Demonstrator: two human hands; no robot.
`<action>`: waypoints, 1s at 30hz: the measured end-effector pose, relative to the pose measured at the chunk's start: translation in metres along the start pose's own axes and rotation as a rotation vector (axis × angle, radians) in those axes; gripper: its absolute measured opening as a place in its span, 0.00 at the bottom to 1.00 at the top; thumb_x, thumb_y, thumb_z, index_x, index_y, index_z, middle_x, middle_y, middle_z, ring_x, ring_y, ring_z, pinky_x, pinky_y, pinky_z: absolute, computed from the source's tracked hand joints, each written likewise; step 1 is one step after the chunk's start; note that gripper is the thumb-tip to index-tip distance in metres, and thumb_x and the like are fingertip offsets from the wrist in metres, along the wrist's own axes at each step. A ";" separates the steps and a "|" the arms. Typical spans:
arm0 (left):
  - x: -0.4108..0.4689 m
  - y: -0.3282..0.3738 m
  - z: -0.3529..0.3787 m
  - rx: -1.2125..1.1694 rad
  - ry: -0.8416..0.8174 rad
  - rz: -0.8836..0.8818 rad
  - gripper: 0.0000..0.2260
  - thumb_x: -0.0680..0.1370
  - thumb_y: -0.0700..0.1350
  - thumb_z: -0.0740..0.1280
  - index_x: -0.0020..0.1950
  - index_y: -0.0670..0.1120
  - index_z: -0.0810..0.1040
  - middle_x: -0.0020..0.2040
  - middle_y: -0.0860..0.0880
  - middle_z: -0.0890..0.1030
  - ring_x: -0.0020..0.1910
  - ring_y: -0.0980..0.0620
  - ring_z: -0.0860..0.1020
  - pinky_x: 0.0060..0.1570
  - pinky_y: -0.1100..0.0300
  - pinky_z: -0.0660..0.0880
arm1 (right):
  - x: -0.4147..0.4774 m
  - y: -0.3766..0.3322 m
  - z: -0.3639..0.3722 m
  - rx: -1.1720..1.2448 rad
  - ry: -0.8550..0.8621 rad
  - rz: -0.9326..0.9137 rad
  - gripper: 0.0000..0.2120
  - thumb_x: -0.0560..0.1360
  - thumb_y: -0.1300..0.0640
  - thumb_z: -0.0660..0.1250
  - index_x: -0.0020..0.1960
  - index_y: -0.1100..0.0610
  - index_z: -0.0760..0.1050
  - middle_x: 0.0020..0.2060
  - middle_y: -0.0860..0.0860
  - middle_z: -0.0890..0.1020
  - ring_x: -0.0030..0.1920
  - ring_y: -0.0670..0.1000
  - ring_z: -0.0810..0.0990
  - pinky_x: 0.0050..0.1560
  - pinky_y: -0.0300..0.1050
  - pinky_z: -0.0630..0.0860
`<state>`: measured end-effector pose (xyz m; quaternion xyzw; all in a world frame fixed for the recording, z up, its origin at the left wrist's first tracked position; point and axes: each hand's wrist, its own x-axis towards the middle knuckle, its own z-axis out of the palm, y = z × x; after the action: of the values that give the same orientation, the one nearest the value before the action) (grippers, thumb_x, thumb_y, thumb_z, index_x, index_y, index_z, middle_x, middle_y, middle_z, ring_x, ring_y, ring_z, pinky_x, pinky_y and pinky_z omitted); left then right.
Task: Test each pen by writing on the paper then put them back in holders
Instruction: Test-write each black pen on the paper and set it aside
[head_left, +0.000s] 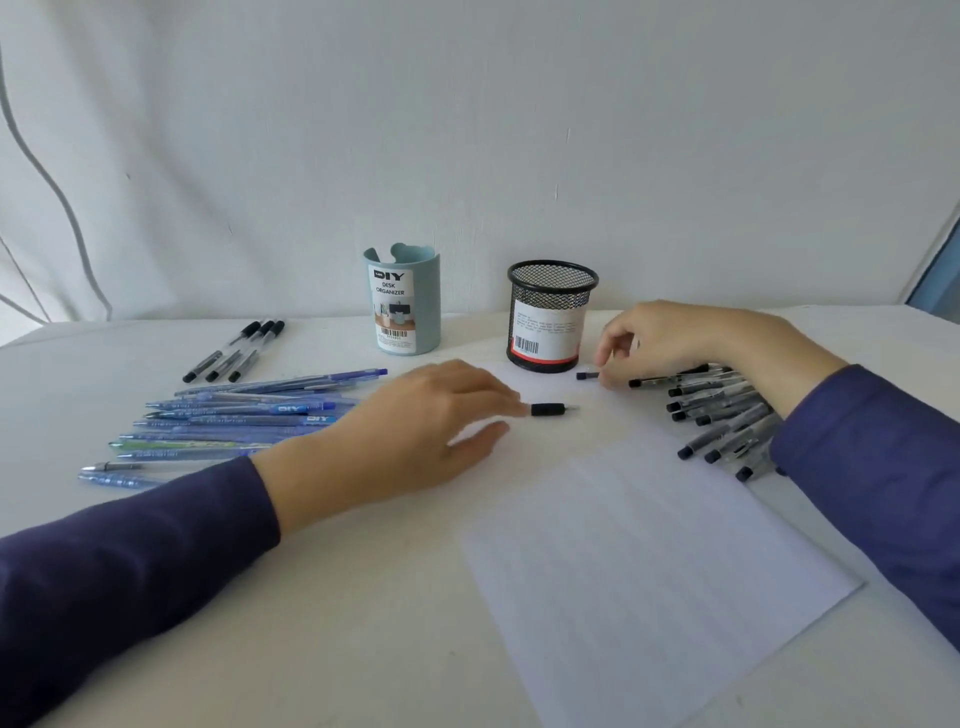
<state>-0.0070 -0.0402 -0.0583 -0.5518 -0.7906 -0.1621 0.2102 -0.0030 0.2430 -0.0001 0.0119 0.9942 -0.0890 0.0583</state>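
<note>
White tabletop (337, 623), lined paper (649, 571), blue holder (408, 312), mesh holder (550, 322); white wall (519, 130) behind.

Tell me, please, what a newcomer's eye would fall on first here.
Both hands at the far end of the white paper: the left hand with a black-gripped pen jutting from its fingertips, the right hand pinching a dark-tipped pen beside the mesh holder. Next, the fan of blue pens at left and the heap of black-capped pens at right.

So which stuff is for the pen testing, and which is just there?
For the job: paper, blue pens, black pens, blue holder, mesh holder, uncapped pen in left hand, cap in right hand.
Just there: grey cable, window edge.
</note>
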 end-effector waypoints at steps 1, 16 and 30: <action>0.005 -0.004 0.000 0.050 0.007 -0.013 0.14 0.80 0.49 0.61 0.61 0.49 0.81 0.56 0.52 0.82 0.53 0.51 0.80 0.50 0.55 0.78 | 0.002 0.001 0.001 -0.015 -0.013 0.007 0.08 0.71 0.49 0.73 0.50 0.47 0.80 0.44 0.45 0.79 0.41 0.43 0.76 0.43 0.40 0.71; 0.025 -0.035 -0.048 -0.018 0.238 -0.208 0.08 0.77 0.45 0.70 0.55 0.45 0.84 0.42 0.53 0.82 0.37 0.58 0.79 0.44 0.63 0.77 | -0.012 -0.037 -0.007 0.123 0.160 -0.156 0.07 0.81 0.54 0.59 0.58 0.47 0.70 0.45 0.50 0.79 0.39 0.51 0.78 0.44 0.48 0.75; -0.033 -0.154 -0.066 0.272 -0.129 -0.862 0.11 0.74 0.45 0.71 0.35 0.39 0.82 0.30 0.45 0.81 0.28 0.48 0.77 0.32 0.60 0.73 | -0.032 -0.083 0.008 0.404 0.100 -0.239 0.28 0.66 0.28 0.65 0.44 0.53 0.70 0.22 0.39 0.70 0.32 0.43 0.69 0.41 0.41 0.66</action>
<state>-0.1315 -0.1511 -0.0229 -0.1489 -0.9737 -0.0947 0.1444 0.0271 0.1597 0.0100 -0.0901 0.9522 -0.2917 -0.0055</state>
